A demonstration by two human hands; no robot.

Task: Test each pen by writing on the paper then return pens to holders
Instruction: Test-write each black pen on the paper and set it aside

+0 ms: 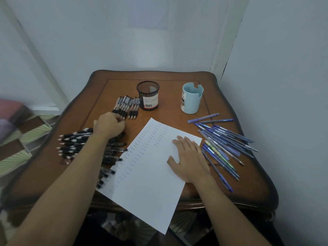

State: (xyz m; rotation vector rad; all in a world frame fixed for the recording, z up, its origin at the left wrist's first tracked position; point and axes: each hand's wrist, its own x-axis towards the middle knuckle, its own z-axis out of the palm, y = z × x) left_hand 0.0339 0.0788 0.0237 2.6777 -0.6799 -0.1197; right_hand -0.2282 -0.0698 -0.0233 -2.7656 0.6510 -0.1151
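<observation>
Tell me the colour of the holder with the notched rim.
The notched holder is pale blue; head view.

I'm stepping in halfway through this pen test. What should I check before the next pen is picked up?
1. Paper steadied: the right hand lies flat on the paper. Ok.
2. Blank writing room: the sheet's right side is unwritten. Ok.
3. Grip of the left hand on a pen: its fingers curl at the row of black pens, but no held pen shows clearly. Cannot tell.
4. The mesh holder stands upright. Ok.
5. The blue cup holder stands upright. Ok.
6. Paper fully supported: its near corner overhangs the table. Not ok.
</observation>
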